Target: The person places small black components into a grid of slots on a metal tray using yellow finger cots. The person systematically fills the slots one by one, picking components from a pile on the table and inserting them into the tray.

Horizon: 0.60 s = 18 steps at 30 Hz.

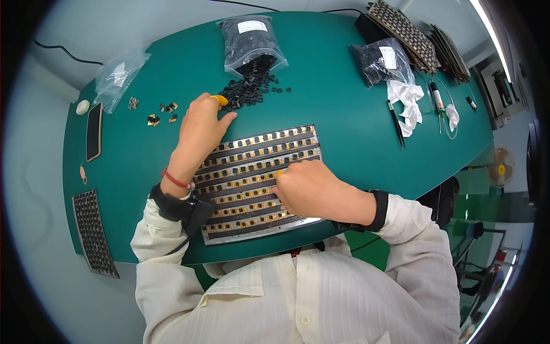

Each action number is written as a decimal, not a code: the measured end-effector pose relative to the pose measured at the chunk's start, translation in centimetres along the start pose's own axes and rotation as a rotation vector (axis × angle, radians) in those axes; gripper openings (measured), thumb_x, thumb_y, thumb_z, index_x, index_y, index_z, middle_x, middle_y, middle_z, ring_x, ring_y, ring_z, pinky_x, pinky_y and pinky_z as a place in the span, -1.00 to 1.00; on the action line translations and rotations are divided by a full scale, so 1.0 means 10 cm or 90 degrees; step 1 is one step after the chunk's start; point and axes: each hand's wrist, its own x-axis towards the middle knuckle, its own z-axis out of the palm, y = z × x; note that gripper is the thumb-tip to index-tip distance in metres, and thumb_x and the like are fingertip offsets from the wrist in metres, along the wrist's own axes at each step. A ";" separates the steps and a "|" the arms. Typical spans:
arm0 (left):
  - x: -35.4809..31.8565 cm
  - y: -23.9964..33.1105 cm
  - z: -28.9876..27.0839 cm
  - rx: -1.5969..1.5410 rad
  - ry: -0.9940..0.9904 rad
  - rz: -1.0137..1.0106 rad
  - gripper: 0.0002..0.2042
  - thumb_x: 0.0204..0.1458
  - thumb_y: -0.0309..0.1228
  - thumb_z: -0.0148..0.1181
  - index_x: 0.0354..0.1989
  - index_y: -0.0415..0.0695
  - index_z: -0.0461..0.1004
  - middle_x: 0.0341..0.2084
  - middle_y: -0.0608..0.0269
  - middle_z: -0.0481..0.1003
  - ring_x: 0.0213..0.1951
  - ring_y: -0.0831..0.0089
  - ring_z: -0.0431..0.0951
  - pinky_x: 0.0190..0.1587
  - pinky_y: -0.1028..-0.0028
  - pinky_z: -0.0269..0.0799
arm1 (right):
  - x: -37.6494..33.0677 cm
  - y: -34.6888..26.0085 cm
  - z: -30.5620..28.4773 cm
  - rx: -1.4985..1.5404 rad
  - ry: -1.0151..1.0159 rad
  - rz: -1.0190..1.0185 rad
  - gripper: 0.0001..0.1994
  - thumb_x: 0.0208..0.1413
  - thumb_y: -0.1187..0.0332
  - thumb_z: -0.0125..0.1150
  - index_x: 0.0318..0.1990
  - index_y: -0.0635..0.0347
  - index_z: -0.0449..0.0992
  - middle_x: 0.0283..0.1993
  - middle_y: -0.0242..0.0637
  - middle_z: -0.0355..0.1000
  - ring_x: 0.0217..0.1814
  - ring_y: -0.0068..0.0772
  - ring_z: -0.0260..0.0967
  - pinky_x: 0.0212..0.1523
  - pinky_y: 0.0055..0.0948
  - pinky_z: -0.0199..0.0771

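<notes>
In the head view, the tray (pixel 258 233) of gold-and-black parts lay below the centre. At its 12 o'clock spread the pile of black pieces (pixel 247 92), spilling from a clear bag (pixel 250 40). The left hand (pixel 200 123), at 10–11 o'clock, reached the pile's edge, thumb apart from yellow-capped forefinger. The right hand (pixel 311 187) curled over the tray's 3 o'clock side; whether its fingertips gripped anything, I couldn't tell.

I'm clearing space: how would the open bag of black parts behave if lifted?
The bag is probably floppy, given its wrinkled plastic. It may sag heavily, being packed with parts. Tilting it would likely spill more, since its open mouth meets the pile.
</notes>
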 end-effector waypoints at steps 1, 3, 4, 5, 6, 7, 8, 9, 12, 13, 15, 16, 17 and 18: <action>0.01 0.02 0.02 0.000 0.004 -0.002 -0.74 -0.05 -0.44 0.41 -0.29 -0.41 0.58 -0.38 -0.05 0.58 -0.34 0.19 0.61 -0.25 0.33 0.51 | 0.00 -0.01 0.00 0.005 -0.003 0.002 -0.70 0.11 0.34 0.21 -0.59 0.35 0.52 -0.62 0.05 0.44 -0.55 0.11 0.46 -0.46 -0.07 0.49; 0.03 0.06 0.03 -0.042 -0.020 -0.028 -0.76 -0.07 -0.46 0.40 -0.30 -0.39 0.60 -0.42 -0.04 0.59 -0.36 0.18 0.62 -0.28 0.33 0.51 | 0.04 0.00 -0.08 0.017 -0.039 0.004 -0.70 0.11 0.32 0.21 -0.57 0.38 0.53 -0.61 0.05 0.44 -0.54 0.13 0.47 -0.43 -0.07 0.50; 0.04 0.09 0.01 -0.085 -0.048 -0.053 -0.78 -0.08 -0.46 0.40 -0.31 -0.37 0.61 -0.43 -0.06 0.59 -0.36 0.14 0.62 -0.28 0.32 0.52 | 0.07 0.02 -0.12 0.022 -0.057 0.004 -0.69 0.12 0.32 0.22 -0.57 0.40 0.53 -0.60 0.05 0.45 -0.53 0.14 0.47 -0.41 -0.07 0.51; 0.05 0.11 -0.01 -0.128 -0.076 -0.078 -0.79 -0.09 -0.47 0.39 -0.32 -0.36 0.62 -0.44 -0.07 0.59 -0.36 0.10 0.63 -0.28 0.30 0.52 | 0.09 0.06 -0.15 0.042 -0.054 0.002 -0.69 0.11 0.31 0.22 -0.54 0.41 0.54 -0.59 0.06 0.45 -0.51 0.14 0.47 -0.39 -0.07 0.51; 0.03 0.13 -0.04 -0.128 -0.089 -0.075 -0.81 -0.09 -0.48 0.39 -0.34 -0.35 0.62 -0.45 -0.06 0.59 -0.38 0.11 0.63 -0.30 0.31 0.52 | 0.11 0.11 -0.18 0.063 -0.050 -0.003 -0.69 0.11 0.30 0.23 -0.52 0.42 0.56 -0.59 0.07 0.46 -0.50 0.14 0.48 -0.38 -0.08 0.52; 0.01 0.16 -0.07 -0.128 -0.102 -0.072 -0.82 -0.10 -0.49 0.39 -0.35 -0.35 0.63 -0.47 -0.06 0.59 -0.40 0.12 0.63 -0.32 0.32 0.51 | 0.15 0.17 -0.22 0.084 -0.046 -0.006 -0.69 0.11 0.28 0.24 -0.50 0.42 0.57 -0.58 0.08 0.46 -0.49 0.14 0.48 -0.37 -0.09 0.53; -0.01 0.18 -0.08 -0.128 -0.114 -0.069 -0.83 -0.10 -0.50 0.38 -0.36 -0.34 0.63 -0.49 -0.06 0.59 -0.42 0.13 0.63 -0.33 0.33 0.51 | 0.22 0.23 -0.34 0.092 -0.106 0.016 -0.72 0.09 0.27 0.27 -0.40 0.40 0.62 -0.53 0.11 0.48 -0.46 0.11 0.51 -0.35 -0.14 0.53; -0.05 0.17 -0.10 -0.134 -0.130 -0.072 -0.85 -0.09 -0.49 0.37 -0.38 -0.32 0.63 -0.49 -0.04 0.58 -0.41 0.13 0.62 -0.34 0.30 0.51 | 0.29 0.27 -0.44 0.106 -0.081 0.031 -0.75 0.08 0.29 0.28 -0.36 0.38 0.63 -0.52 0.12 0.49 -0.45 0.08 0.52 -0.35 -0.15 0.53; -0.12 0.21 -0.08 -0.042 -0.062 0.039 -0.85 -0.08 -0.50 0.38 -0.41 -0.37 0.61 -0.55 0.03 0.57 -0.51 0.26 0.60 -0.41 0.39 0.48 | 0.51 0.51 -0.60 0.114 0.035 0.092 -0.79 0.05 0.36 0.31 -0.28 0.36 0.64 -0.46 0.13 0.52 -0.39 0.00 0.56 -0.33 -0.22 0.53; -0.15 0.18 -0.05 -0.032 -0.037 0.051 -0.84 -0.05 -0.48 0.35 -0.46 -0.38 0.60 -0.57 0.02 0.53 -0.51 0.16 0.57 -0.43 0.32 0.46 | 0.61 0.63 -0.59 0.117 0.068 0.110 -0.80 0.03 0.37 0.33 -0.28 0.37 0.64 -0.41 0.12 0.54 -0.34 0.00 0.56 -0.29 -0.22 0.55; -0.16 0.14 -0.05 0.007 -0.019 0.070 -0.81 -0.02 -0.46 0.33 -0.49 -0.39 0.57 -0.57 0.01 0.51 -0.50 0.12 0.56 -0.43 0.28 0.46 | 0.82 0.86 -0.49 0.122 0.132 0.149 -0.79 -0.02 0.39 0.37 -0.28 0.37 0.64 -0.32 0.09 0.57 -0.23 0.02 0.58 -0.20 -0.22 0.57; -0.15 0.12 -0.05 0.026 -0.009 0.077 -0.80 0.00 -0.45 0.32 -0.50 -0.39 0.56 -0.57 0.00 0.51 -0.49 0.10 0.56 -0.42 0.26 0.45 | 0.90 0.89 -0.47 0.127 0.136 0.166 -0.78 -0.02 0.39 0.39 -0.27 0.36 0.64 -0.32 0.08 0.57 -0.23 0.00 0.58 -0.19 -0.23 0.57; -0.14 0.11 -0.06 0.044 -0.021 0.047 -0.81 0.01 -0.44 0.31 -0.48 -0.37 0.57 -0.54 -0.01 0.52 -0.45 0.07 0.57 -0.39 0.23 0.48 | 0.98 0.91 -0.46 0.132 0.140 0.183 -0.77 -0.03 0.38 0.41 -0.26 0.36 0.64 -0.32 0.06 0.58 -0.23 -0.02 0.58 -0.19 -0.24 0.57; -0.15 0.11 -0.10 0.064 -0.033 0.013 -0.81 0.02 -0.43 0.29 -0.47 -0.36 0.57 -0.50 -0.03 0.52 -0.42 0.03 0.58 -0.35 0.21 0.51 | 1.04 0.90 -0.44 0.138 0.141 0.196 -0.76 -0.04 0.38 0.42 -0.26 0.36 0.64 -0.32 0.04 0.58 -0.22 -0.04 0.59 -0.18 -0.25 0.57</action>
